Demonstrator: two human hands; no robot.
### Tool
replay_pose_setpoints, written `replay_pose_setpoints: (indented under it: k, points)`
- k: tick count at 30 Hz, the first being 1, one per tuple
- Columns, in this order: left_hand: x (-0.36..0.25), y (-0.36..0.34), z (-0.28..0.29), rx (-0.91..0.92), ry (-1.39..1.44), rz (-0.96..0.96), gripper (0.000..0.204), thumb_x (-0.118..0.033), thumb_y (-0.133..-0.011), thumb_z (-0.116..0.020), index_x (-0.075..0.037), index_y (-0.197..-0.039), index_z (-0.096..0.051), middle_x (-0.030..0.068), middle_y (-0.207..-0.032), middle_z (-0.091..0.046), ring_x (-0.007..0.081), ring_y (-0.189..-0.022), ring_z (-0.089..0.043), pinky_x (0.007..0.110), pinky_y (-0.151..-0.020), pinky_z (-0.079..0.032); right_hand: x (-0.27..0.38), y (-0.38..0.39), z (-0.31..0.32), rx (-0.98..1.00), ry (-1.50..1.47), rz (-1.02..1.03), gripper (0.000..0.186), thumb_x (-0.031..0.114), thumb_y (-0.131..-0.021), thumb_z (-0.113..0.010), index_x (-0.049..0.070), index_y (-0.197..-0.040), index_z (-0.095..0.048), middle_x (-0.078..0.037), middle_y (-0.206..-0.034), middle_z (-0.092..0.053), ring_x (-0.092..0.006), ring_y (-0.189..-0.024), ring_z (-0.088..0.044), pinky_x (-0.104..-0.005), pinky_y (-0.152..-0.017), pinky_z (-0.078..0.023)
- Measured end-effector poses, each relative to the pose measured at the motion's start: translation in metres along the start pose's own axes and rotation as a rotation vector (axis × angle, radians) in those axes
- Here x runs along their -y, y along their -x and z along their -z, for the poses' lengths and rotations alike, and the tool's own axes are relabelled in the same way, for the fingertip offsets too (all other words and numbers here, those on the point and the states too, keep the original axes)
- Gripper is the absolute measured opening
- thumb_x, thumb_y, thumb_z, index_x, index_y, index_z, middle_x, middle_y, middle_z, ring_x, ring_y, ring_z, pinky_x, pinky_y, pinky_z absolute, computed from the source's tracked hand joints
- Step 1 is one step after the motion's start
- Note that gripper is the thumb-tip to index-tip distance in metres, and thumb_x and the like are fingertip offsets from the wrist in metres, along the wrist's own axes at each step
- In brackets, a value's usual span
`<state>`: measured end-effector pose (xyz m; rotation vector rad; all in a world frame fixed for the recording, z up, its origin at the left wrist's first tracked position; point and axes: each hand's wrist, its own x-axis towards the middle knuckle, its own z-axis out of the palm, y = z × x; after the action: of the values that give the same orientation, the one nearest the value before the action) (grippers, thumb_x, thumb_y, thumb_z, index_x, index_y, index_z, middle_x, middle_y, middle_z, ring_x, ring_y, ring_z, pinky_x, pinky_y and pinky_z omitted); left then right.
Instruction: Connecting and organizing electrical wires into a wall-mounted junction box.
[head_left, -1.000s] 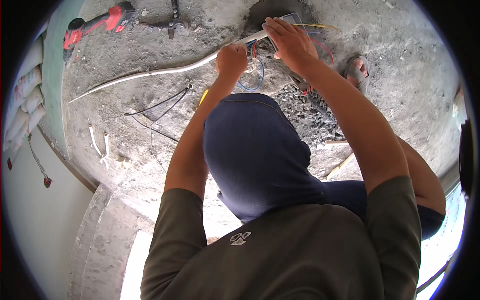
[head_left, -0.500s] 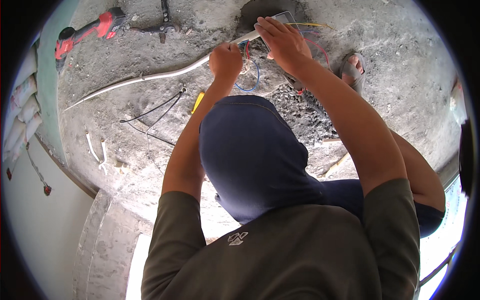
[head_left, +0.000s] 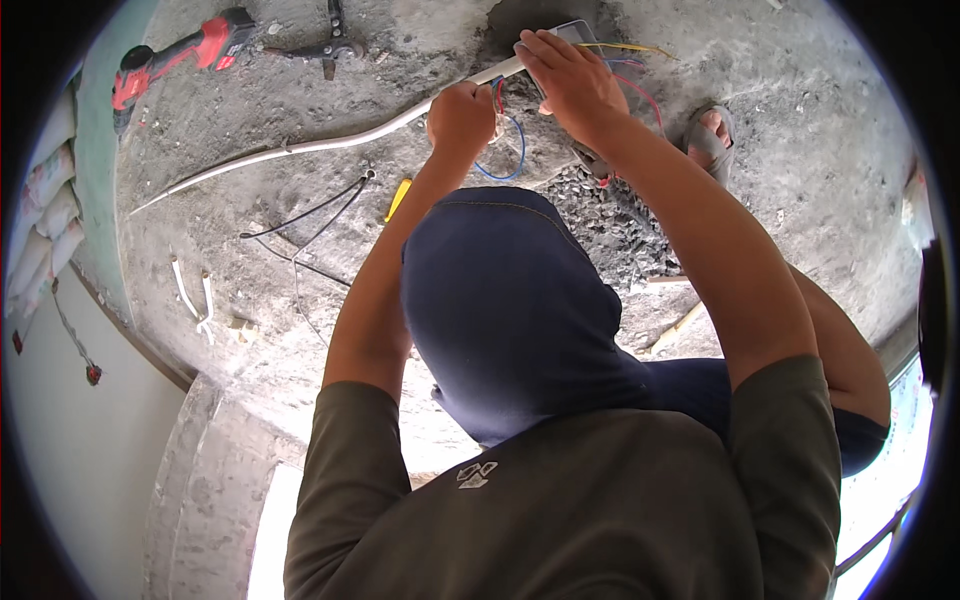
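Note:
My left hand (head_left: pixel 462 120) is closed in a fist just below a long white conduit (head_left: pixel 360 138). What its fingers hold is hidden. Red and blue wires (head_left: pixel 521 148) come out beside that fist, the blue one bending in a loop. My right hand (head_left: pixel 572 85) lies with straight fingers over a grey rectangular box (head_left: pixel 577 33) at the conduit's right end, covering much of it. Yellow (head_left: pixel 628 46) and red wires (head_left: pixel 645 95) stick out from the box's right side.
A red and black cordless power tool (head_left: pixel 185 58) and black pliers-like tool (head_left: pixel 325 48) lie at the far left. Black cables (head_left: pixel 310 235), a yellow-handled object (head_left: pixel 398 200) and grey rubble (head_left: pixel 610 225) are on the rough floor. My navy-covered knee (head_left: pixel 510 300) blocks the middle; my sandalled foot (head_left: pixel 708 135) stands right.
My left fist has shifted slightly right and up along the conduit, closer to the wires. My right hand stays on the box, nearly unmoved.

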<state>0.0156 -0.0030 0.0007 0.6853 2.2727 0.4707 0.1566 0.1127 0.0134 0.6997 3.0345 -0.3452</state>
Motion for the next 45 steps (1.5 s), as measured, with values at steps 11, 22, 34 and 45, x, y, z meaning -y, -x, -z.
replay_pose_setpoints:
  k: [11, 22, 34, 45]
  points:
    - [0.007, 0.001, -0.006, -0.063, -0.026, -0.199, 0.028, -0.032, -0.087, -0.054, -0.006, -0.084, -0.067, 0.0188, -0.071, -0.063, 0.0382, -0.072, -0.061, 0.044, -0.064, -0.046, -0.003, -0.003, -0.008, -0.042, -0.023, 0.005, 0.061, 0.010, -0.075, -0.065, 0.010, -0.133, -0.045, -0.001, -0.143, -0.039, -0.0177, -0.132, -0.036, -0.0340, -0.106, -0.034]
    - [-0.002, 0.004, -0.001, -0.098, -0.161, -0.216, 0.026, -0.033, -0.088, -0.054, -0.010, -0.086, -0.067, 0.0167, -0.073, -0.064, 0.0380, -0.073, -0.062, 0.047, -0.066, -0.047, -0.002, 0.001, 0.000, 0.027, -0.028, 0.011, 0.066, 0.013, -0.074, -0.069, 0.010, -0.135, -0.043, -0.002, -0.144, -0.036, -0.0176, -0.134, -0.033, -0.0348, -0.107, -0.033]
    - [0.000, -0.008, 0.000, 0.040, -0.244, -0.039, 0.033, -0.035, -0.089, -0.050, -0.011, -0.102, -0.068, 0.0160, -0.095, -0.067, 0.0343, -0.092, -0.063, 0.044, -0.080, -0.048, -0.006, 0.015, 0.009, -0.123, -0.079, 0.101, 0.062, 0.018, -0.073, -0.072, 0.010, -0.129, -0.048, -0.003, -0.139, -0.042, -0.0204, -0.128, -0.040, -0.0348, -0.105, -0.035]
    - [-0.010, 0.000, -0.002, -0.025, -0.309, -0.078, 0.032, -0.035, -0.087, -0.052, -0.011, -0.098, -0.069, 0.0166, -0.089, -0.067, 0.0354, -0.086, -0.064, 0.045, -0.077, -0.049, 0.007, 0.026, -0.009, -0.008, -0.128, -0.145, 0.008, 0.020, -0.079, -0.063, 0.014, -0.082, -0.067, 0.000, -0.084, -0.065, -0.0194, -0.092, -0.057, -0.0339, -0.085, -0.043]
